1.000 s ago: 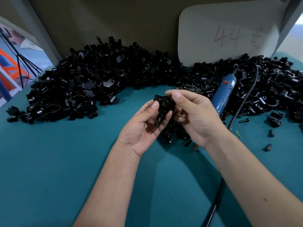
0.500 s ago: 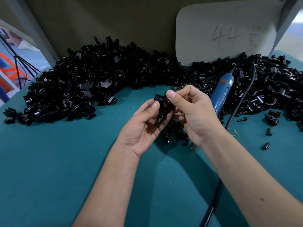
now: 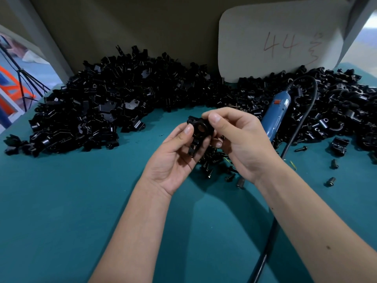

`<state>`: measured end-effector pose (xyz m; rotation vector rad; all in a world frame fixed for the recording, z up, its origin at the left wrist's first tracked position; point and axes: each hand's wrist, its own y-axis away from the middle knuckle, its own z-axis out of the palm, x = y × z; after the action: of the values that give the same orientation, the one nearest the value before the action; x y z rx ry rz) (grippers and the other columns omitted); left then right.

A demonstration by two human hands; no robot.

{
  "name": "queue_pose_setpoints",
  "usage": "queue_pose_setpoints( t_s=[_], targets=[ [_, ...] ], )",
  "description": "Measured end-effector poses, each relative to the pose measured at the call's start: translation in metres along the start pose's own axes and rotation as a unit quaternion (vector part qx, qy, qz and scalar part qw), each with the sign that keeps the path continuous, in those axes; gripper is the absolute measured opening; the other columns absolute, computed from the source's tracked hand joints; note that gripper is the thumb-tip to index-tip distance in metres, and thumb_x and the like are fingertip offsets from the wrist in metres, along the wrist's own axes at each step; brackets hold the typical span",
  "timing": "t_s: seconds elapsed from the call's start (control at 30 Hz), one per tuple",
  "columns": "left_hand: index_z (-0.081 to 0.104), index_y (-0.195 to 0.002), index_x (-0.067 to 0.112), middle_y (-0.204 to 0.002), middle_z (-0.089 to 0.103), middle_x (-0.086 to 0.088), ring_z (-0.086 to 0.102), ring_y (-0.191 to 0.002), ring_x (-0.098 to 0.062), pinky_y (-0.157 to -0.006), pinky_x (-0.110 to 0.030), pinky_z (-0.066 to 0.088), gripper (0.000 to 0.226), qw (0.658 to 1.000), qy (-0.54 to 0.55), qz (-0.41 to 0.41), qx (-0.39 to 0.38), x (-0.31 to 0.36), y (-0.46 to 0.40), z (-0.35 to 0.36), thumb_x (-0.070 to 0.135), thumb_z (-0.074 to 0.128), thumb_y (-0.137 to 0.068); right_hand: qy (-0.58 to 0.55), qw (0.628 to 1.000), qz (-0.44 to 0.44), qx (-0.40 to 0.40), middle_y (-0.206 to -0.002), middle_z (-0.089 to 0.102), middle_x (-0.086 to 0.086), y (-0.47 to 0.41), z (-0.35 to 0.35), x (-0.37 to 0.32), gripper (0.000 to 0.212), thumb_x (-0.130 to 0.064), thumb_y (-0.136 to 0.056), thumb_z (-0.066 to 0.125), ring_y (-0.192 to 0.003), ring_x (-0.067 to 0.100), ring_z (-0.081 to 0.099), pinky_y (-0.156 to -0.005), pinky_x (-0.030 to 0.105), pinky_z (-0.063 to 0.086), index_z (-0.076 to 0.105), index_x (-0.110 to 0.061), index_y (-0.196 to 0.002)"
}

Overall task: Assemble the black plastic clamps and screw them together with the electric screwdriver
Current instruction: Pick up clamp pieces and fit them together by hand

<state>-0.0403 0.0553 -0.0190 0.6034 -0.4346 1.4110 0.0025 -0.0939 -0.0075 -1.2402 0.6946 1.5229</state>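
Since the earlier frames little has moved: the right hand is curled a little more over the top of the clamp, its thumb now pressed at the upper edge, while the left hand is kept in place beneath. The clamp is held above the table, between both hands, with its round hole facing the camera. It is grasped by the left grip from below, thumb on its left face and fingers behind; it is pinched by the right grip at the top. Whether a screw is held in the right fingers cannot be told.

A cluster of screws is seen on the table just under the hands, and a few more are scattered at the right. The screwdriver is laid beside the right hand, its cord looped back toward the camera. A large pile of black parts is spread along the far edge, below a white board marked "44".
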Motion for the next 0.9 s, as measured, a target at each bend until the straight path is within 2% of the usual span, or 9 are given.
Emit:
queue_pose_setpoints(
  t_s=[0.1,0.2,0.3,0.4,0.53,0.6,0.73,0.8,0.9],
  targets=[
    [0.067,-0.102,0.007,-0.094,0.075,-0.009,0.075,-0.081,-0.019,-0.071,-0.025,0.061,0.021,1.0,-0.011,0.0,0.003,-0.001,0.0,0.0,0.013,0.068,-0.082,0.021,0.999,-0.004,0.027,-0.076,0.067,0.0,0.0,0.002,0.001,0.012,-0.026,-0.082,0.08,-0.063,0.011,0.053,-0.054,0.022,0.042,0.071,-0.02,-0.078],
    [0.067,-0.102,0.006,-0.1,0.075,-0.013,0.075,-0.086,-0.02,-0.072,-0.026,0.062,0.021,1.0,0.006,0.003,0.013,-0.001,-0.001,0.001,0.012,0.069,-0.082,-0.008,1.0,0.0,0.001,-0.082,0.067,0.0,0.001,0.001,0.003,0.009,-0.019,-0.098,0.069,-0.067,0.009,0.055,-0.058,0.023,0.043,0.077,-0.016,-0.093],
    [0.065,-0.106,0.006,-0.098,0.075,-0.01,0.075,-0.084,-0.019,-0.072,-0.025,0.061,0.024,1.0,-0.002,0.007,0.008,0.001,0.0,-0.002,0.013,0.069,-0.083,-0.005,1.0,-0.007,0.017,-0.082,0.071,0.002,0.001,0.004,0.002,0.011,-0.011,-0.097,0.07,-0.068,0.009,0.058,-0.057,0.021,0.044,0.078,-0.013,-0.09],
    [0.066,-0.104,0.007,-0.094,0.076,-0.008,0.075,-0.083,-0.018,-0.072,-0.025,0.061,0.023,1.0,-0.02,0.006,0.006,0.0,0.0,-0.002,0.013,0.069,-0.082,0.006,0.999,-0.004,0.038,-0.075,0.069,0.001,0.001,0.005,0.001,0.011,-0.014,-0.088,0.078,-0.063,0.009,0.057,-0.053,0.021,0.043,0.073,-0.016,-0.078],
    [0.069,-0.102,0.007,-0.095,0.076,-0.008,0.075,-0.084,-0.018,-0.073,-0.025,0.061,0.019,0.999,-0.036,0.009,0.001,-0.002,-0.002,-0.002,0.012,0.068,-0.083,-0.003,0.999,0.009,0.044,-0.075,0.069,0.001,0.001,0.003,-0.001,0.018,-0.016,-0.085,0.08,-0.063,0.01,0.056,-0.051,0.02,0.042,0.067,-0.017,-0.073],
    [0.071,-0.101,0.007,-0.096,0.076,-0.009,0.075,-0.085,-0.018,-0.073,-0.025,0.061,0.018,0.999,-0.037,0.01,-0.002,-0.001,-0.002,-0.003,0.012,0.068,-0.084,0.011,0.999,0.011,0.042,-0.074,0.068,0.0,0.001,0.004,-0.002,0.019,-0.019,-0.084,0.081,-0.063,0.011,0.055,-0.052,0.021,0.043,0.066,-0.017,-0.074],
    [0.067,-0.108,0.005,-0.103,0.076,-0.014,0.076,-0.088,-0.02,-0.075,-0.026,0.061,0.026,0.999,-0.026,0.023,0.017,0.001,-0.002,-0.003,0.013,0.069,-0.083,0.094,0.995,0.012,0.025,-0.067,0.061,-0.007,-0.001,-0.001,-0.005,0.019,-0.031,-0.094,0.075,-0.061,0.008,0.053,-0.052,0.024,0.046,0.068,-0.014,-0.086],
    [0.065,-0.112,0.003,-0.103,0.076,-0.014,0.076,-0.09,-0.021,-0.077,-0.026,0.061,0.032,0.998,-0.035,0.041,0.042,0.0,-0.004,-0.002,0.013,0.071,-0.082,0.24,0.971,-0.02,0.015,-0.067,0.061,-0.012,-0.004,-0.009,-0.007,0.018,-0.03,-0.099,0.072,-0.061,0.007,0.053,-0.055,0.023,0.046,0.068,-0.016,-0.09],
    [0.063,-0.113,0.001,-0.108,0.076,-0.02,0.077,-0.093,-0.026,-0.078,-0.027,0.062,0.04,0.994,-0.01,0.067,0.091,-0.002,-0.007,-0.001,0.012,0.074,-0.077,0.517,0.852,-0.072,-0.04,-0.077,0.067,-0.015,-0.008,-0.023,-0.009,0.013,-0.026,-0.092,0.079,-0.066,0.004,0.057,-0.064,0.014,0.043,0.07,-0.029,-0.083]
  ],
)
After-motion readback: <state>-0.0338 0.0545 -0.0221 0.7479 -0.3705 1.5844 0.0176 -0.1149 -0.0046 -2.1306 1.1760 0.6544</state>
